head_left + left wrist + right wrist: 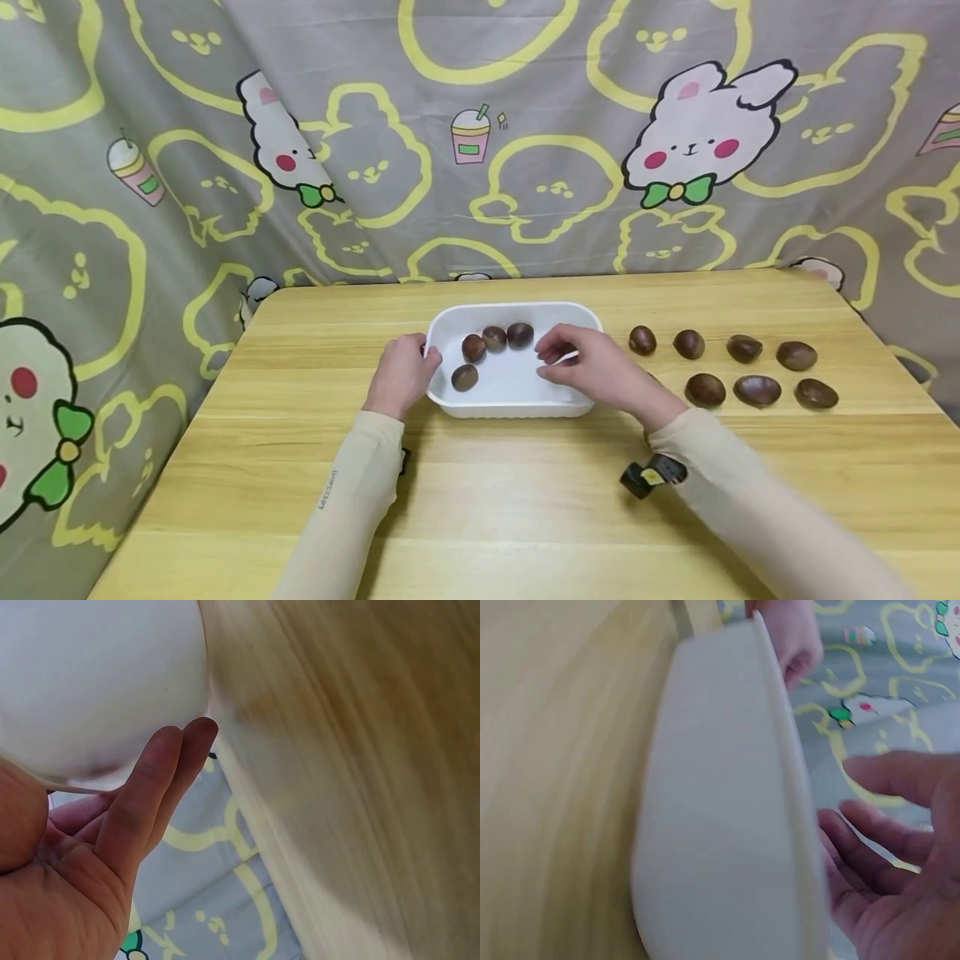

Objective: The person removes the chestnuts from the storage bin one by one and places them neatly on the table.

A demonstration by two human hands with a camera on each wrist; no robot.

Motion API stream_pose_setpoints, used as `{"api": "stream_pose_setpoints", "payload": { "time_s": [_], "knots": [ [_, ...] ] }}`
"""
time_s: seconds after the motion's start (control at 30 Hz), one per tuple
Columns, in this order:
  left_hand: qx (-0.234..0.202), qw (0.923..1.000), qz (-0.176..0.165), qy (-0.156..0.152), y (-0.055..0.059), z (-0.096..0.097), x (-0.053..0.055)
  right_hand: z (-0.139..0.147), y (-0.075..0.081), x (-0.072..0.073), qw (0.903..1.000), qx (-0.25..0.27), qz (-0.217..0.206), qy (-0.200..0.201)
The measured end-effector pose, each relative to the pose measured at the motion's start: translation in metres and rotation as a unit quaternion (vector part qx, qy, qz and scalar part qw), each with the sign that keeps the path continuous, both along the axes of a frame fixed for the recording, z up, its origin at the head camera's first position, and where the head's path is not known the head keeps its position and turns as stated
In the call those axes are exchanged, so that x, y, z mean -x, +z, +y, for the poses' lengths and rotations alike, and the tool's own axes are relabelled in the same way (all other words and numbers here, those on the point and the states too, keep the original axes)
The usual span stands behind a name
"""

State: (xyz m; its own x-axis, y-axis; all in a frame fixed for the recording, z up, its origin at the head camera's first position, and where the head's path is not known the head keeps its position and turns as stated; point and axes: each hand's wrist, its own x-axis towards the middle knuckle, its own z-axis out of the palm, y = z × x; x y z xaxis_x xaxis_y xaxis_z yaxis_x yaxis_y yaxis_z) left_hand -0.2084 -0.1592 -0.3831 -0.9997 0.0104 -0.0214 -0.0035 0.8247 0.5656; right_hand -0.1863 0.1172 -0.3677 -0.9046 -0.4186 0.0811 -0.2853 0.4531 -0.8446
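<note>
A white plastic tub [517, 410] sits on the table, with several brown chestnuts [465, 377] lying in its left and back part. My left hand [401, 373] grips the tub's left end, the thumb over the rim and the fingers along the outer wall. In the left wrist view those fingers [142, 795] stretch out beside the tub. Over the tub's right part is my right hand [592, 367], its thumb and fingers apart with nothing seen between them. The right wrist view shows these relaxed fingers [877, 825] past the tub's rim.
Two rows of chestnuts [705, 389] lie on the wooden table [525, 508] to the right of the tub; one is mostly hidden behind my right wrist. A grey cartoon-print curtain [555, 192] hangs behind the table and along its left side.
</note>
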Motion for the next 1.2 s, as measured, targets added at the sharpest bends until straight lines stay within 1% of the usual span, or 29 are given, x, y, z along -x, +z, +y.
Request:
{"api": "stream_pose_setpoints", "payload": {
  "time_s": [0.23, 0.47, 0.57, 0.7, 0.83, 1.03, 1.2],
  "knots": [
    [0.002, 1.0, 0.009, -0.001, 0.0, 0.0, 0.0, -0.041, -0.007, 0.008, 0.9995, 0.021, -0.025, 0.0],
    [0.004, 0.9998, 0.019, -0.003, 0.0, 0.001, 0.0, -0.064, -0.013, 0.017, 0.9986, 0.029, -0.044, 0.002],
    [0.003, 0.9996, 0.027, -0.005, 0.0, 0.0, 0.0, -0.072, -0.016, 0.019, 0.9982, 0.034, -0.048, 0.014],
    [0.001, 0.9993, 0.036, -0.007, 0.0, 0.0, -0.001, -0.08, -0.018, 0.022, 0.9981, 0.024, -0.043, 0.036],
    [0.003, 0.9989, 0.047, -0.008, 0.0, 0.0, -0.003, -0.085, -0.02, 0.027, 0.998, 0.014, -0.041, 0.046],
    [0.02, 0.9975, 0.067, -0.012, -0.001, 0.0, -0.003, -0.088, -0.025, 0.033, 0.9973, -0.009, -0.035, 0.064],
    [0.028, 0.9963, 0.08, -0.019, -0.001, -0.001, -0.002, -0.091, -0.025, 0.034, 0.9959, -0.04, -0.016, 0.08]
  ]
}}
